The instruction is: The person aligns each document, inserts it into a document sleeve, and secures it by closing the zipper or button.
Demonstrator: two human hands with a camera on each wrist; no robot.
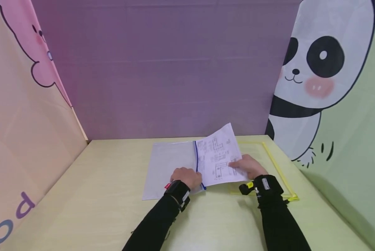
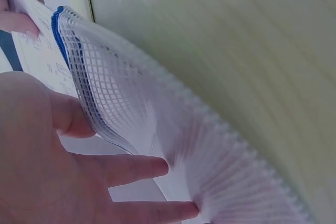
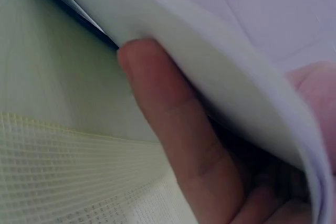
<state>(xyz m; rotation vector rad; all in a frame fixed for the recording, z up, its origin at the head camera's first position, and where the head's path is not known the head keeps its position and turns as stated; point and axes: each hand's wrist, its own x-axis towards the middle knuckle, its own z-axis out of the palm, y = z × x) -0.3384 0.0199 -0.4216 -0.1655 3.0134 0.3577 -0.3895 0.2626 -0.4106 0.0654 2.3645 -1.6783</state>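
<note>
A translucent mesh zipper pouch (image 1: 170, 158) with a blue zipper edge lies on the table, its mouth toward the right. My left hand (image 1: 187, 177) holds the pouch's near part by its mouth; in the left wrist view the thumb and fingers (image 2: 136, 169) lie on the mesh. Printed paper sheets (image 1: 219, 153) with line drawings stand partly raised at the blue edge, their left side at the pouch's mouth. Between thumb and fingers, my right hand (image 1: 251, 166) pinches the sheets' right side. How far the paper reaches inside cannot be told.
A yellow-edged mesh pouch (image 1: 273, 160) lies on the table under and beyond the right hand. The pale wooden table (image 1: 96, 195) meets a purple backdrop (image 1: 175, 69) behind and printed cloth walls at both sides.
</note>
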